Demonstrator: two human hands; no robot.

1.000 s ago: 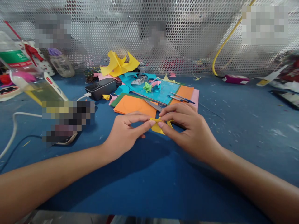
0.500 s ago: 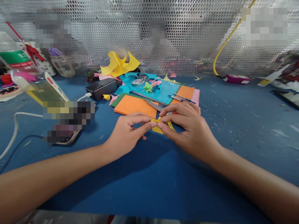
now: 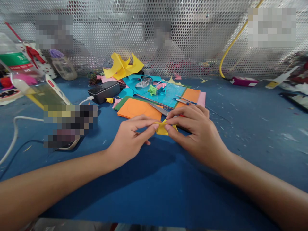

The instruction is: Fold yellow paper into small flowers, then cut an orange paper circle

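A blue table (image 3: 144,192) filled most of the view, its top flecked with scraps and pale marks. Along its far edge stood a metal panel (image 3: 207,35) full of round holes, with people dimly visible through it. At the far left was a clear plastic bottle (image 3: 18,61) with a green and red label.

The left hand (image 3: 131,136) and right hand (image 3: 198,126) were close together near the middle, both grasping a folded bit of yellow paper (image 3: 163,129). The left pinched its left end between thumb and fingertips; the right gripped it just beside, also with thumb and fingertips.

Beyond the hands lay a blue board (image 3: 172,96) with paper scraps on top. Behind it, to the left, rose a curved sheet of yellow paper (image 3: 124,67). Nearer lay a stack of orange paper (image 3: 137,108). Left of the blue board sat a black box (image 3: 106,91) with a white plug in its side. One blade of the scissors (image 3: 160,109) crossed the orange paper; the right hand hid much of the rest.

The folded bit was between the two hands, on the near side of the scissors; whether it touched the table could not be told.
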